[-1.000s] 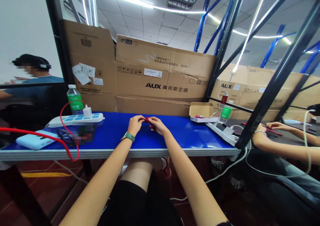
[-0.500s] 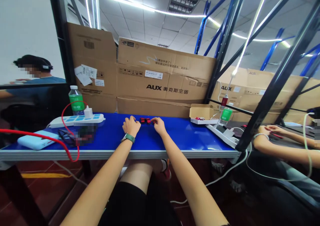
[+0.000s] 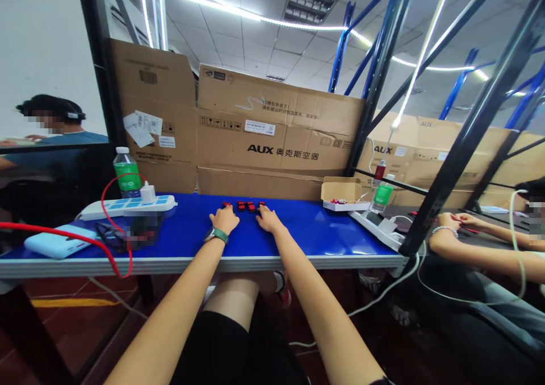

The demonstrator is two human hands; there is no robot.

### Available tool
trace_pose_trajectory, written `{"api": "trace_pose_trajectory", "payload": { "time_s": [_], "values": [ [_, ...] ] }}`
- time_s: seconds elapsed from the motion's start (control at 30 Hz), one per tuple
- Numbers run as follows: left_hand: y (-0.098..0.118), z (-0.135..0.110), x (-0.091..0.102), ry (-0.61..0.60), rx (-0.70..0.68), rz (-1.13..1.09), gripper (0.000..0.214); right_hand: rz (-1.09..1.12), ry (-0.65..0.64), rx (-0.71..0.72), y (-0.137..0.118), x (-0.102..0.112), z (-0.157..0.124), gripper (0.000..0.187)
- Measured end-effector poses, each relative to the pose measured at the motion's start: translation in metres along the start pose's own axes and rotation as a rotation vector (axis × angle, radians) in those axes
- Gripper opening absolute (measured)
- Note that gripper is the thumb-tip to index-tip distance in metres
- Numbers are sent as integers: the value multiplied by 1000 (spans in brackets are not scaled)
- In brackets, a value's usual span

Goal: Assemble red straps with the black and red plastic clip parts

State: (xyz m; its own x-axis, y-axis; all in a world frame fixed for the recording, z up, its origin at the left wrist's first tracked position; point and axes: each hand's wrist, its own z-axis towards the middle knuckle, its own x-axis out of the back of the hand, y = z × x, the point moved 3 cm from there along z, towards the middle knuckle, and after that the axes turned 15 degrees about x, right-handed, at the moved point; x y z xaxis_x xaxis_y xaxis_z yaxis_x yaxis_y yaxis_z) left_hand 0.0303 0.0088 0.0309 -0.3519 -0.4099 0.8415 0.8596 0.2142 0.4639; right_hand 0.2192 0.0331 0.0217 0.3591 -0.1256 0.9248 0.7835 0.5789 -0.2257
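Note:
Small red-and-black blocks lie in a short row on the blue tabletop in front of me, too small to name more exactly. My left hand [image 3: 225, 219], with a green-banded watch at the wrist, has its fingers closed at a block [image 3: 227, 204] on the row's left end. At the right end, my right hand [image 3: 269, 220] has its fingertips on another block [image 3: 261, 204]. Between my hands sit a middle-left block [image 3: 241, 206] and a middle-right block [image 3: 250, 207], touched by neither hand. My fingers partly hide the two outer blocks.
An open cardboard box [image 3: 343, 193] with small pieces stands at the back right. A white power strip [image 3: 128, 205], bottle [image 3: 126, 175], light-blue power bank [image 3: 59, 241] and red cable are on the left. Cardboard [image 3: 276, 172] walls the back. A co-worker's hands [image 3: 455, 224] are at right.
The blocks, close together between my hands before, are now spread into a wider row. An outer block shows at each hand's fingertips. My left fingers have moved slightly forward.

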Motion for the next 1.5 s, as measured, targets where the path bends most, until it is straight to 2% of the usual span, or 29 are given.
{"api": "trace_pose_trajectory", "payload": {
  "time_s": [0.17,0.3,0.53,0.6,0.7,0.77,0.83,0.9,1.0,1.07,1.37,1.43,1.5],
  "values": [
    [5,3,-12,-113,-75,81,50,-75,73,-61,-4,5,-4,40],
    [5,4,-14,-163,-111,114,52,-114,42,-61,-7,5,-5,37],
    [6,5,-17,-224,-166,98,63,-48,27,-27,-12,8,-7,43],
    [6,4,-16,-212,-171,98,64,-58,80,-82,-15,11,-10,46],
    [4,-1,-12,-189,-140,104,66,-107,159,-262,-13,17,-18,56],
    [6,-6,-8,-174,-177,86,68,-88,78,-364,-9,17,-23,69],
    [12,-12,-5,-175,-328,51,67,-33,-81,-406,-4,15,-26,80],
    [19,-18,-6,-242,-479,44,61,-1,-190,-404,-1,13,-28,85],
    [22,-21,-12,-397,-515,71,55,4,-221,-383,2,13,-28,91],
    [21,-19,-15,-427,-506,58,54,12,-224,-359,4,15,-28,94],
    [19,-14,-11,-360,-518,-68,49,14,-212,-311,7,19,-28,96],
    [20,-13,-6,-299,-518,-119,36,21,-202,-310,7,18,-28,96],
    [20,-11,-2,-175,-498,-145,30,27,-180,-310,7,18,-28,97]
  ]
}}
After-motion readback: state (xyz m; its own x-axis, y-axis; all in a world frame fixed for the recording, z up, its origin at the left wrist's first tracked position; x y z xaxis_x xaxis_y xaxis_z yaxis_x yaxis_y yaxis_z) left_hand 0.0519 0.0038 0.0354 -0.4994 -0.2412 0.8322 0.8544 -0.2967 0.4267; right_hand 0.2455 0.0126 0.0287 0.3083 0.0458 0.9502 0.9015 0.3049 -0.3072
